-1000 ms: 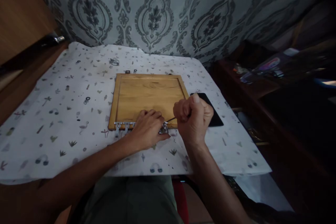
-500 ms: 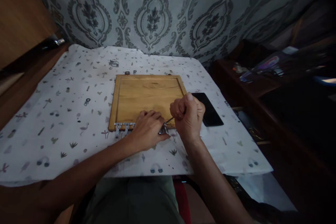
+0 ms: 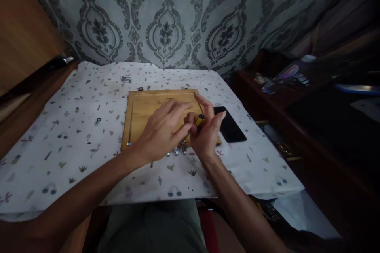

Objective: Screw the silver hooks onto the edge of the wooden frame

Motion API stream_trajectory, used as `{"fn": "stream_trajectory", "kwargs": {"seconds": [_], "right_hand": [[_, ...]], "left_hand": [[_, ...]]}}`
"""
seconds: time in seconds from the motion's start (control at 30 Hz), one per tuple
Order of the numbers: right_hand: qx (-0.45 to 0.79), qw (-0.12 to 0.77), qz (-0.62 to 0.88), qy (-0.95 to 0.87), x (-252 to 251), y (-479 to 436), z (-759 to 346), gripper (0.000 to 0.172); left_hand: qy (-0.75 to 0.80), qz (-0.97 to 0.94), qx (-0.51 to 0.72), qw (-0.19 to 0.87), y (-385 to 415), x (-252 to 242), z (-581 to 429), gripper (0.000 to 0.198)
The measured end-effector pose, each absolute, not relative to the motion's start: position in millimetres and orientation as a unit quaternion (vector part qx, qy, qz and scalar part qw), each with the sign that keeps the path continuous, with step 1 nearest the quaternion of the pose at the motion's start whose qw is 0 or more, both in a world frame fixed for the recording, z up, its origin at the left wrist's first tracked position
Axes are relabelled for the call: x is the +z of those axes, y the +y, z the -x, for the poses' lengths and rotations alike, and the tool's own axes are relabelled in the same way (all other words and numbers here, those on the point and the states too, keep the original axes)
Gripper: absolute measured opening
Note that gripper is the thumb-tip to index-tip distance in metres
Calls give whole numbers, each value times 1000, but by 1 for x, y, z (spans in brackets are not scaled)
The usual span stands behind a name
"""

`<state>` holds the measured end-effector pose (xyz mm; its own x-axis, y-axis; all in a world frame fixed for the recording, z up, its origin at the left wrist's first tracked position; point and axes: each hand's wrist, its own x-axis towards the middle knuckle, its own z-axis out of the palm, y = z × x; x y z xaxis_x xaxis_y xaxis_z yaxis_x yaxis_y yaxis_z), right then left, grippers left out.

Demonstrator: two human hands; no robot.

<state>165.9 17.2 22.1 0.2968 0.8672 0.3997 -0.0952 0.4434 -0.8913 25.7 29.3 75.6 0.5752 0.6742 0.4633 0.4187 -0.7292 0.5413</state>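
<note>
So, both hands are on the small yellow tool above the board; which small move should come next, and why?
Probably close the right hand firmly around the yellow tool: its fingers are partly spread, the left hand only touches it, and both hover above the wooden board.

Small yellow-and-black tool handle (image 3: pixel 199 119), tilted, raised just above the right part of a wooden panel (image 3: pixel 148 106). Rectangular, framed, flat near the tabletop's middle, closer to its far edge; small metal fittings (image 3: pixel 176 151) along the near edge.

Grey damask wallpaper (image 3: pixel 166 35) stood at twelve o'clock, a brown wooden panel (image 3: pixel 20 35) at ten, a dim cluttered shelf (image 3: pixel 297 99) at three.
</note>
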Motion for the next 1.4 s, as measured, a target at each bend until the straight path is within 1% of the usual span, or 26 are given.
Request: {"fn": "stream_trajectory", "kwargs": {"seconds": [0.1, 0.17, 0.23, 0.37, 0.43, 0.47, 0.53, 0.57, 0.6, 0.7, 0.77, 0.87, 0.97, 1.17, 1.4], "right_hand": [[223, 654, 462, -557, 17, 18, -167, 80], [177, 628, 483, -584, 15, 19, -166, 83], [182, 631, 481, -581, 15, 20, -166, 82], [243, 648, 461, -555, 10, 20, -173, 79], [263, 636, 468, -554, 2, 17, -183, 72], [263, 630, 478, -553, -2, 14, -189, 64], [272, 584, 497, -581, -12, 5, -202, 41], [262, 575, 502, -591, -17, -2, -209, 35], [257, 550, 511, -609, -21, -8, -214, 35], [246, 467, 540, -656, -31, -26, -225, 44], [232, 435, 538, -683, -36, -34, -227, 52], [215, 428, 526, -703, -41, -38, -227, 65], [207, 427, 521, -709, -43, -39, -226, 73], [168, 414, 519, -729, -39, -39, -225, 78], [60, 361, 522, -771, -39, -39, -225, 75]], "left_hand": [[286, -888, 322, 160, 30, 83, -35, 17], [287, -899, 300, 144, 32, 87, -40, 13], [292, -904, 284, 134, 34, 90, -43, 13], [294, -905, 269, 148, 39, 94, -44, 14], [297, -901, 274, 159, 41, 94, -42, 12], [297, -899, 279, 163, 42, 93, -42, 11], [296, -895, 286, 170, 43, 91, -40, 13], [294, -894, 290, 172, 43, 89, -39, 15], [292, -894, 292, 176, 43, 88, -38, 17], [291, -890, 299, 183, 43, 85, -37, 18], [293, -889, 301, 183, 42, 85, -37, 17], [296, -890, 296, 184, 41, 87, -38, 18], [296, -891, 293, 181, 40, 88, -39, 19], [296, -891, 294, 179, 39, 88, -39, 17], [302, -888, 295, 184, 37, 86, -37, 13]]}}
